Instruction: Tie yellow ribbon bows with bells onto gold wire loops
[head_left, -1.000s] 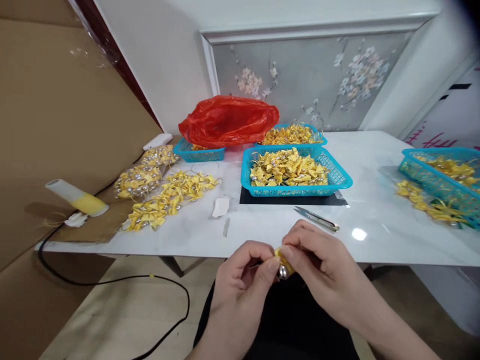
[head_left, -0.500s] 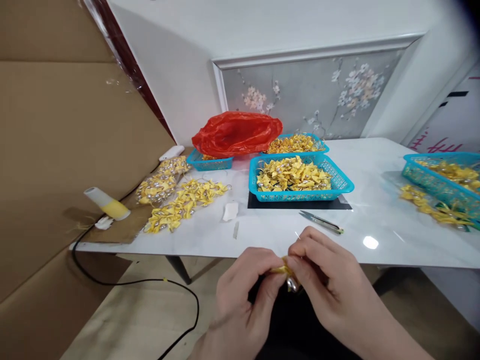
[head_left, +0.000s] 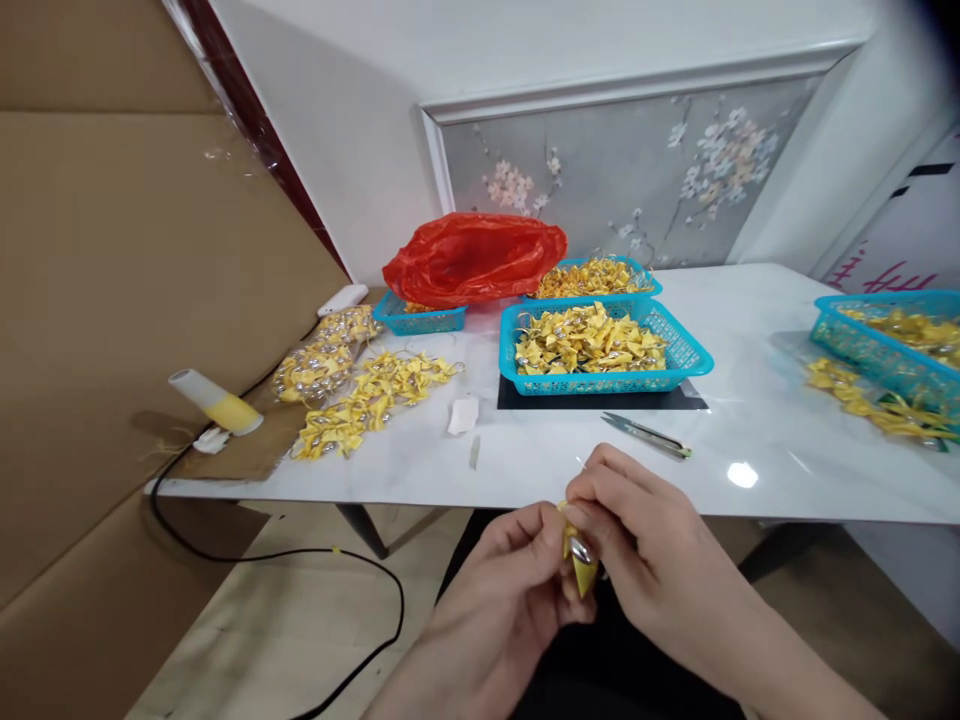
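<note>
Meanwhile both hands' grips, left hand [head_left: 517, 570] and right hand [head_left: 637, 540], pinch one yellow ornament [head_left: 579, 558]; blue basket [head_left: 686, 352] holds more.

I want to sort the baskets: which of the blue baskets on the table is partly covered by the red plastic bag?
The small blue basket at the back left. The red plastic bag lies over its top, while the other blue baskets stand uncovered, their yellow pieces in plain view.

I see 3 teal baskets of yellow pieces [head_left: 604, 350] on the white table [head_left: 750, 420], red bag [head_left: 472, 258], snips [head_left: 646, 436], glue gun [head_left: 215, 402] left.
</note>
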